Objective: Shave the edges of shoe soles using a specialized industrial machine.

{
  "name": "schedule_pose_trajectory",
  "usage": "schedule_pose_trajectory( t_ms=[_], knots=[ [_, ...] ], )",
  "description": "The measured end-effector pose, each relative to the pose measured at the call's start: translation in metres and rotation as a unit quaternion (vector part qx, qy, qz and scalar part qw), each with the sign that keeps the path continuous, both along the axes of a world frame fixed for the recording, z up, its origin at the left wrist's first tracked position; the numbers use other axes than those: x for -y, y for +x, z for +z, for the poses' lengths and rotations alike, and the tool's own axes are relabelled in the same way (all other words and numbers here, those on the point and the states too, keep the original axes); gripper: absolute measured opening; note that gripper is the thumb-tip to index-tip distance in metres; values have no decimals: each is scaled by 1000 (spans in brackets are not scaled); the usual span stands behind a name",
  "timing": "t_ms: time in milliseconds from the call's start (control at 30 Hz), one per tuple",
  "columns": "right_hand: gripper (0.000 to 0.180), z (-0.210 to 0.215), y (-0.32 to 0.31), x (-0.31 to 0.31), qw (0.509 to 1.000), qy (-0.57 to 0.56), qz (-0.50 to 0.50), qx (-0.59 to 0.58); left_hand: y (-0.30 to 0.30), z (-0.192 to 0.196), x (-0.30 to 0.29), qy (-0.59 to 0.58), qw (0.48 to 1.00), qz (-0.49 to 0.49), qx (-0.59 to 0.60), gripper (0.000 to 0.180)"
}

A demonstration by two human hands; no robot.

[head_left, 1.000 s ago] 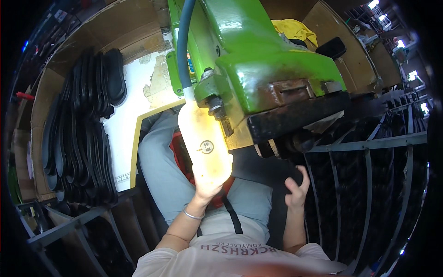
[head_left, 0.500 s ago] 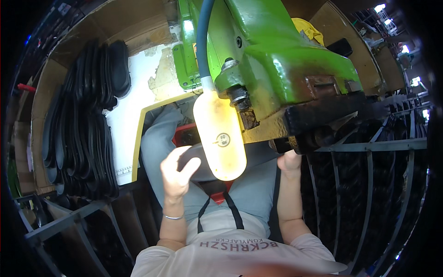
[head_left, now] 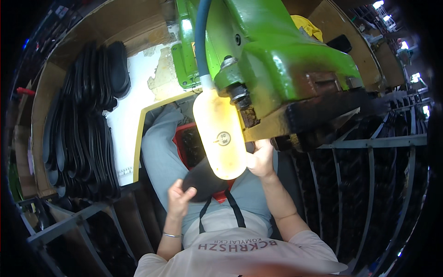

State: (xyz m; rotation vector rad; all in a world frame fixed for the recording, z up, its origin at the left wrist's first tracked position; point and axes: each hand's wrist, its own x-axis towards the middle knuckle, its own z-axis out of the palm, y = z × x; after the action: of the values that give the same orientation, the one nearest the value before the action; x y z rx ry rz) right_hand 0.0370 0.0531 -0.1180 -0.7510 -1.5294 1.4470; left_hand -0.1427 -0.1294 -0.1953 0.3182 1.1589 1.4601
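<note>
A black shoe sole (head_left: 203,183) is held slantwise over my lap, below the green machine. My left hand (head_left: 179,199) is closed on its lower-left end, thumb on top. At the upper-right end, my right hand (head_left: 261,159) grips the sole close beside the glowing lamp (head_left: 220,159). That lamp hides the sole's middle and part of my right fingers. Above my right hand is the dark working head (head_left: 295,141) of the green machine (head_left: 277,60).
Several black soles (head_left: 83,134) stand stacked on a white table (head_left: 127,115) at the left, inside cardboard walls (head_left: 110,23). A yellow edge (head_left: 140,138) borders the table. Metal racks (head_left: 374,144) flank me. A yellow cloth (head_left: 308,28) lies behind the machine.
Both hands have come down and toward me with the sole, which now tilts lower at its left end. My right hand has moved left, out from under the machine head.
</note>
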Motion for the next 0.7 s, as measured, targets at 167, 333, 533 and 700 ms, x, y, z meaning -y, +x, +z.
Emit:
schedule_pose_trajectory(
  t_ms=[167, 333, 533, 700],
  knots=[
    [43, 6, 15, 2, 999, -43, -28, 0, 25, -7, 6, 17, 997, 71, -40, 19],
    [24, -9, 58, -13, 976, -42, -188, -106, 27, 35, -55, 154, 956, 55, -244, 19],
    [14, 1, 76, -27, 954, -78, -242, -156, 34, 77, -100, 190, 933, 31, -305, 20],
    [13, 2, 61, -22, 959, -68, -238, -141, 18, 69, -95, 197, 945, 63, -255, 18]
  ],
)
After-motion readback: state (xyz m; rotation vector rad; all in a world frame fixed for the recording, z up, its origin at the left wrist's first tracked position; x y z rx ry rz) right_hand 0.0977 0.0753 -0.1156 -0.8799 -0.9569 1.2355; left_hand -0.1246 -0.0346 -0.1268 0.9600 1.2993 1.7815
